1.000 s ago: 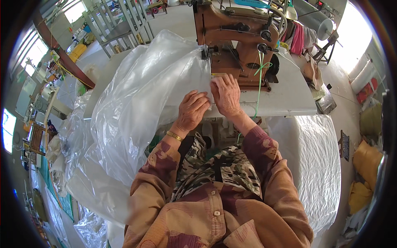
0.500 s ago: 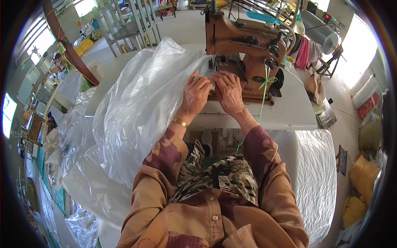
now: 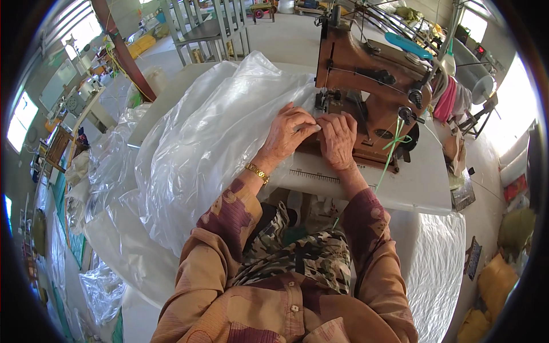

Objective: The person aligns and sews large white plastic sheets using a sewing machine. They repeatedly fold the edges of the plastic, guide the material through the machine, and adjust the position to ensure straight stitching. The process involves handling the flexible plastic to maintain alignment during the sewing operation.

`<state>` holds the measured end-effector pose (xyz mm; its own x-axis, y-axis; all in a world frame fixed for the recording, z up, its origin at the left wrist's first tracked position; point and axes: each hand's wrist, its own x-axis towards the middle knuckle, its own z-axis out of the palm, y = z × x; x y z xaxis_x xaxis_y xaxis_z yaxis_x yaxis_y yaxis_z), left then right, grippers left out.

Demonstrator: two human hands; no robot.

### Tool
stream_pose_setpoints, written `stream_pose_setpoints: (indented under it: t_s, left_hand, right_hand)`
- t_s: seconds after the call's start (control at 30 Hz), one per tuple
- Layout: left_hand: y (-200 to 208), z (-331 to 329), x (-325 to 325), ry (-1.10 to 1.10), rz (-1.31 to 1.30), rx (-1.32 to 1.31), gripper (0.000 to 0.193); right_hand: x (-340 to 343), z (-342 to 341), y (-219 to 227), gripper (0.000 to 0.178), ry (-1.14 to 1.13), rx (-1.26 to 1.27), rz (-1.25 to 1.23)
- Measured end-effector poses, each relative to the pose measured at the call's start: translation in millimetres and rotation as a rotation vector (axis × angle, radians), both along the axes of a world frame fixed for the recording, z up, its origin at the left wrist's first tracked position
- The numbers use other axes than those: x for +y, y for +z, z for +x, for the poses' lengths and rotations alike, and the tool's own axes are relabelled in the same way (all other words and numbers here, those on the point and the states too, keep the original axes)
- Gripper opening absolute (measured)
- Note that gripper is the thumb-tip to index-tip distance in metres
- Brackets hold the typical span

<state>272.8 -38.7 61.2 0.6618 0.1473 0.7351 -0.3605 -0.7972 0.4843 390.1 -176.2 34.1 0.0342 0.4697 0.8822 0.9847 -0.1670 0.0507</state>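
Observation:
A large, wrinkled translucent plastic sheet (image 3: 194,131) spreads over the table and reaches the needle area of a brown sewing machine (image 3: 357,60). My left hand (image 3: 285,136), with a gold watch band at its wrist, pinches the sheet's edge just in front of the needle. Beside it, close against the machine's base, my right hand (image 3: 339,139) has its fingers curled down on the same edge. The fingertips of both hands nearly meet. The bit of plastic between them is mostly hidden by the fingers.
A ruler strip (image 3: 313,175) runs along the white table's (image 3: 412,186) front edge. Green string (image 3: 394,140) hangs from the machine. White sheeting (image 3: 437,268) lies at the right, more clear plastic (image 3: 106,286) at the left. A grey chair (image 3: 209,31) stands behind the table.
The whole view has swung, so the machine and table sit farther right and tilted. My left thumb and fingers have come together in a pinch nearer my right fingertips.

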Motion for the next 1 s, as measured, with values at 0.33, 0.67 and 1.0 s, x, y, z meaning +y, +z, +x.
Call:
stream_pose_setpoints:
  t_s: [0.33, 0.67, 1.0]
  left_hand:
    - [-5.5, 6.4, 7.4, -0.005, -0.018, -0.028, 0.011]
    - [5.8, 13.0, 8.2, -0.088, -0.203, 0.151, 0.016]
    - [12.1, 15.4, 8.0, -0.070, -0.119, 0.169, 0.021]
  right_hand:
    - [4.3, -3.1, 2.5, 0.022, -0.010, 0.033, 0.072]
    - [3.4, -0.6, -4.8, 0.036, 0.095, 0.132, 0.142]
    - [1.2, -2.1, -3.1, 0.042, 0.179, 0.172, 0.205]
